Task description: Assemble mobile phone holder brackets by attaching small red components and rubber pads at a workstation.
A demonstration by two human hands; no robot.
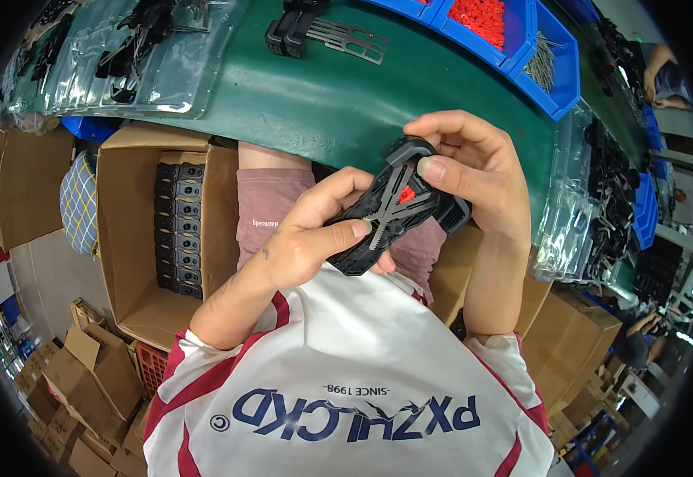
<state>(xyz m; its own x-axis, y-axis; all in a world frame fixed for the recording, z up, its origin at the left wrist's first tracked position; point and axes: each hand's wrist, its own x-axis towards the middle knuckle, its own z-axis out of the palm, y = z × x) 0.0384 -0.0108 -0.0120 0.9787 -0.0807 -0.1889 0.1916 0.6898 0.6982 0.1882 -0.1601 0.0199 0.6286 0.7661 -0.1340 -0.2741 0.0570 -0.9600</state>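
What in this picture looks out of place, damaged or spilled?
Nothing stands out. Both hands, left hand and right hand, hold one black plastic part with a small red piece inside. The black parts in the cardboard box lie stacked evenly, and the blue bins show no spill.

Green table [338,95], blue bins [521,56] of red pieces [481,16], cardboard box [124,238] of black parts [178,230].

**Count around the green table**

Two hands, left hand [306,238] and right hand [473,171], hold one black plastic part [398,208]. On the green table [346,95]: three blue bins [513,36]. Beside it, one open cardboard box [135,230] of stacked black parts.
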